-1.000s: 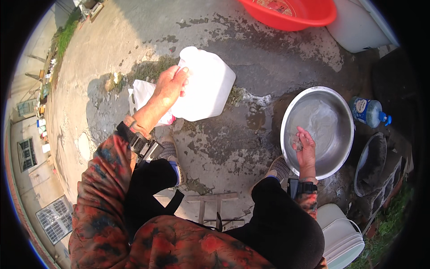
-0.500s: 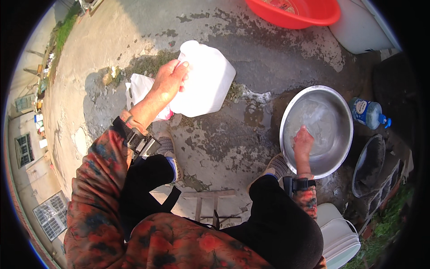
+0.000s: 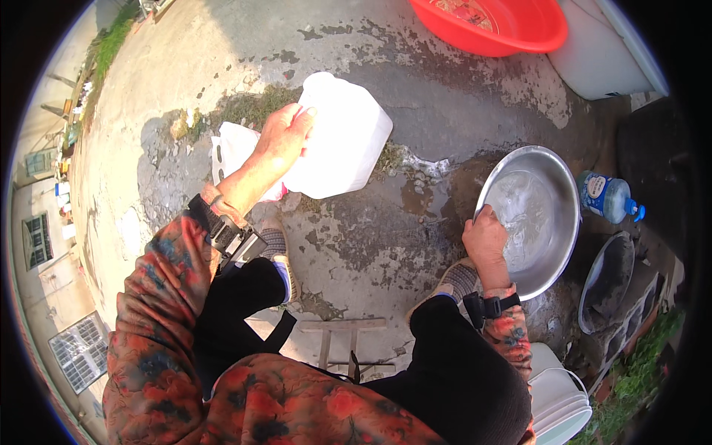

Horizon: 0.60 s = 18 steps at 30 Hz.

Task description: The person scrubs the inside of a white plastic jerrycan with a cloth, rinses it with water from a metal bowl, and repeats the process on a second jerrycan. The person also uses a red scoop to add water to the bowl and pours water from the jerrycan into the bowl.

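Note:
A white plastic jug (image 3: 345, 141) is gripped at its handle by my left hand (image 3: 284, 141), fingers wrapped round it, above the ground. At the right, a round metal basin (image 3: 569, 222) holds some cloudy water. My right hand (image 3: 486, 236) is closed on the basin's near-left rim, and the basin looks slightly tilted. Partly behind my left forearm lies a white plastic bag (image 3: 236, 148). Just right of the basin is a clear bottle (image 3: 606, 196) with a blue label and blue pump top, lying on its side in this view.
At the top stands a red plastic tub (image 3: 512, 37) beside a large white container (image 3: 608, 52). A dark oval pan (image 3: 607, 282) lies right of the basin. White stacked buckets (image 3: 556, 400) sit by my right knee. A small wooden stool (image 3: 345, 326) is between my feet. Wet patches mark the concrete.
My right hand has come out of the basin's water to its left rim and closed there. The basin has tilted and shifted a little. My left hand still holds the jug, nearly unmoved.

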### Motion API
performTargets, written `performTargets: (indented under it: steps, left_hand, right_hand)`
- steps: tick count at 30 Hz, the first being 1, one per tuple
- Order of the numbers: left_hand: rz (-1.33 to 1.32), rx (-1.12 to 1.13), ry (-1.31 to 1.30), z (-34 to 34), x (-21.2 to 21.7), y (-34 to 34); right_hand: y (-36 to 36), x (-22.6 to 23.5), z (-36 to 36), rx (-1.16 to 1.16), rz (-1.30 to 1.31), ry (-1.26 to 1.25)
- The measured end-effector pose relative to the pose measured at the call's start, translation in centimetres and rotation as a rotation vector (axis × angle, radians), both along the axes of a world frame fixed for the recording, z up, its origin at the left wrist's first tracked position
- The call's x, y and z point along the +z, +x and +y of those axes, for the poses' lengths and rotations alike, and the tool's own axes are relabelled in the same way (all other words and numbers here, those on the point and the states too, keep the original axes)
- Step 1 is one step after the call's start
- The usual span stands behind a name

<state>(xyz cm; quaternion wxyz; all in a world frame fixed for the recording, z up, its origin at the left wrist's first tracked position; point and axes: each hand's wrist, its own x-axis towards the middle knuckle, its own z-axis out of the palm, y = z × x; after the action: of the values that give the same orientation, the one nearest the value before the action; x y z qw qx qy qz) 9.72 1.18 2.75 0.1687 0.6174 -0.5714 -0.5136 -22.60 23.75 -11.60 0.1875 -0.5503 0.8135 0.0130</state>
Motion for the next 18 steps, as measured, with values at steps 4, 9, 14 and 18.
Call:
performTargets:
  steps: [4,9,14,18]
  left_hand:
    - [0.014,-0.010,-0.013,-0.2,-0.2,0.2]
    - [-0.002,-0.054,-0.035,0.0,-0.2,-0.1]
    - [-0.006,-0.043,-0.021,0.1,-0.2,-0.2]
    - [0.015,-0.049,-0.035,0.1,-0.1,-0.2]
  right_hand:
    - [-0.4,3.5,-2.2,0.007,-0.026,-0.183]
    - [-2.9,7.6,-5.4,-0.075,-0.137,-0.301]
    - [-10.8,11.2,-5.7,-0.371,-0.608,-0.631]
    - [-14.2,13.0,-5.0,-0.518,-0.903,-0.705]
